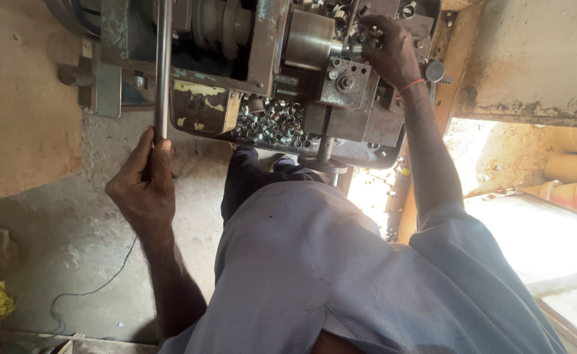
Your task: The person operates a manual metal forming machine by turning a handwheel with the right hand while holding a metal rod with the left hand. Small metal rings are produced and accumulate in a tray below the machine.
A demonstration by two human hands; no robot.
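Lathe station, both hands engaged.
Left hand [145, 187] wrapped around long steel lever [163, 65], axis running away from body; right hand [388, 49] fingertips pinched on small metal ring [356, 48] beside chuck [309, 39], further ahead.

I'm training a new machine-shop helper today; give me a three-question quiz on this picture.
1. True or false: the left hand grips the long metal lever.
2. Where is the right hand? A) on the floor B) at the fixture beside the round chuck C) in a pocket
3. What fills the tray under the machine?

Key: 1 true; 2 B; 3 small metal rings.
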